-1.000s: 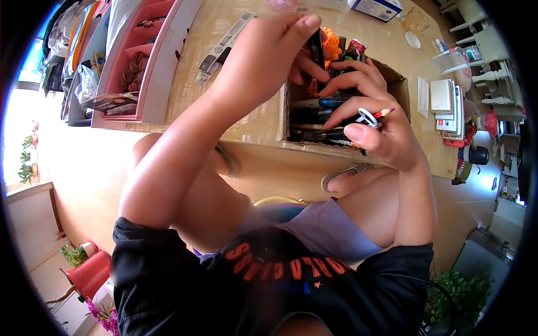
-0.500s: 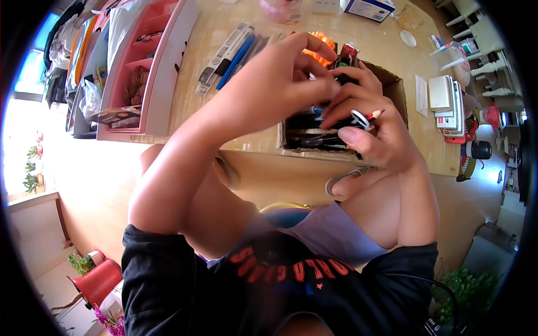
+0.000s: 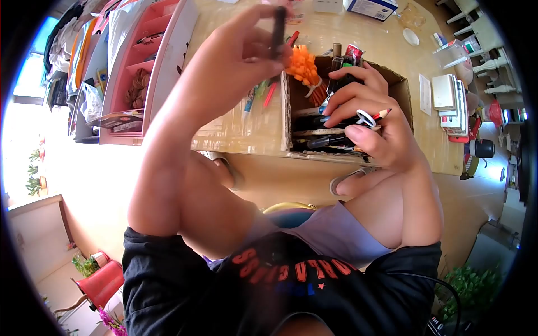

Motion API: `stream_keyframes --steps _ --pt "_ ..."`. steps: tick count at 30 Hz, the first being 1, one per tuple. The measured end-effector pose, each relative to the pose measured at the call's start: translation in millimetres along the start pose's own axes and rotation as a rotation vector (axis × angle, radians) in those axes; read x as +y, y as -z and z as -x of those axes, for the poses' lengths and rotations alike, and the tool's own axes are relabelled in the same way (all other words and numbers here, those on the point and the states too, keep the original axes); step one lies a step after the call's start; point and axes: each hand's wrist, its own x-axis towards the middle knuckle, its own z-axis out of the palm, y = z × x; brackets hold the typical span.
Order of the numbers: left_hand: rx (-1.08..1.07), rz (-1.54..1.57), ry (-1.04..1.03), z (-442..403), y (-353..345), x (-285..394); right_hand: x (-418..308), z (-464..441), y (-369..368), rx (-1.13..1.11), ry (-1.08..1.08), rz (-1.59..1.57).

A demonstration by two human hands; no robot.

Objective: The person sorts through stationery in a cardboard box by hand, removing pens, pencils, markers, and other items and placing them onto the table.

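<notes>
Between its fingers my left hand [image 3: 246,50] holds a dark pen-like stick [image 3: 278,32], blurred, above the table left of a cardboard box [image 3: 287,112]. My right hand [image 3: 370,112] reaches over the box's right part, its fingers curled around a short red pencil [image 3: 382,115] and a white ring-shaped thing [image 3: 366,117]. Orange tufted sticks [image 3: 302,65], tied in a bunch, lean in the box. Black pens [image 3: 326,141] lie in its near part. A red-wrapped item [image 3: 354,53] stands at the far side.
A pink and white drawer organiser [image 3: 165,73] stands at the left of the table [image 3: 241,131]. Stacked books [image 3: 444,92] lie at the right edge, and a blue and white box [image 3: 371,8] at the far side. A red pen [image 3: 270,95] lies left of the cardboard box.
My left hand has moved left and away from the box, now with the dark stick in it. It now covers the pens at the table's left. My right hand has barely moved.
</notes>
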Motion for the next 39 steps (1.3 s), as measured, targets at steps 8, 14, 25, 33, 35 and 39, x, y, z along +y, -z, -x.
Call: stream_keyframes --steps 8,14,25,33,35,39 --pt "0.264 -0.421 -0.223 -6.2 -23.7 -10.1 0.0 0.3 -0.5 0.009 -0.001 -0.022" --pt "0.325 -0.004 -0.09 -10.8 -32.7 -8.6 0.3 0.4 -1.1 0.016 0.015 -0.025" --pt "0.295 -0.579 -0.374 -3.5 -32.7 -1.4 1.7 1.2 -1.5 0.03 0.043 -0.005" --pt "0.263 -0.784 -0.583 -7.2 -25.1 -14.6 -2.0 1.3 -1.1 0.004 0.0 0.031" --pt "0.255 -0.765 -0.522 -5.8 -28.1 -18.8 -1.6 0.3 -0.8 0.001 0.008 0.036" --pt "0.268 -0.818 -0.475 -6.4 -34.0 -22.3 -1.2 0.0 -1.7 0.012 0.014 0.027"
